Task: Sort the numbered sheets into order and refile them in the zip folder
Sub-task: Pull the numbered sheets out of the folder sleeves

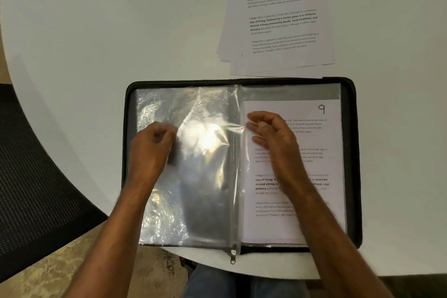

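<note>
the zip folder (350, 152) lay open on the white table (96, 31), close to the table edge in front of the person, with its spine running away from the body. on the right half, a sheet marked 9 (321, 109) sat inside a clear sleeve. the left half showed only empty, shiny plastic sleeves (205, 176). the loose stack of sheets (280, 19) lay on the table just behind the folder's far edge, on the right side, with its long axis also pointing away from the person.

the left hand (151, 150) had its fingers curled and seemed to pinch the plastic sleeve near its middle. the right hand (271, 133) was over the inner edge of sheet 9, fingers loosely bent; it appeared to pinch the edge of the same lifted sleeve, but i could not tell this for sure.

the loose stack was straight ahead of the right hand, so i judged this hand nearer for taking a sheet.
</note>
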Available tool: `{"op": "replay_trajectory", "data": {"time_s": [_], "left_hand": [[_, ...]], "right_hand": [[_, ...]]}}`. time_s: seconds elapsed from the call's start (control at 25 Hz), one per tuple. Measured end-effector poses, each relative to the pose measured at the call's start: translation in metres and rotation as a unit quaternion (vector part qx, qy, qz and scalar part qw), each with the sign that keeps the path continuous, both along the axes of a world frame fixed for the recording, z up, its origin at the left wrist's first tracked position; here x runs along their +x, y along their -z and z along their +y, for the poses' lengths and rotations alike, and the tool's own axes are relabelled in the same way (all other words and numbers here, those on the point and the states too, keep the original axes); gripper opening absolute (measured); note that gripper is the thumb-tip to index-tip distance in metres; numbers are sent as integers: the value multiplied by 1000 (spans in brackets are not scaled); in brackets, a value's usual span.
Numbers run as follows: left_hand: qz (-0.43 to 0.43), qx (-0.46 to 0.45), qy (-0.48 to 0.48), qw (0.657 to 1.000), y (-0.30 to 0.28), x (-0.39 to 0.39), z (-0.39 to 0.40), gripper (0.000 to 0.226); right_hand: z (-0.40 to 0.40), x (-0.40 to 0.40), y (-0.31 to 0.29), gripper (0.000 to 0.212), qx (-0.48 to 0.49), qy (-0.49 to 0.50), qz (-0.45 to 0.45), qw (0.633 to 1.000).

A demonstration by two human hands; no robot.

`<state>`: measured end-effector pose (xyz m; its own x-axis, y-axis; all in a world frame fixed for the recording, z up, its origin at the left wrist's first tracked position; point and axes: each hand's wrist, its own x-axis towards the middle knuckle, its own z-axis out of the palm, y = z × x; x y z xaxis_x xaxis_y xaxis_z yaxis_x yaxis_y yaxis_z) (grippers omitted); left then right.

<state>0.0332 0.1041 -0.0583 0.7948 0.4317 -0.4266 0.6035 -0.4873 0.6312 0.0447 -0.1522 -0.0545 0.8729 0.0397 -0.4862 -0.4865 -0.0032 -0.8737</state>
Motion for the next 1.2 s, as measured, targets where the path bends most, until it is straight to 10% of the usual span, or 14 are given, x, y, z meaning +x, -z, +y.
{"op": "replay_trajectory", "data": {"time_s": [0.48,0.8,1.2], "left_hand": [[29,196,-36,980,-5,5,-2,6],[-56,298,17,953,8,10,-26,80],[-144,109,366,913,14,57,-125,56]], "right_hand": [[-92,19,47,77,-485,-100,-130,859],[-96,17,60,82,-537,-76,-131,830],[-95,11,52,35,-515,-33,-204,832]]}}
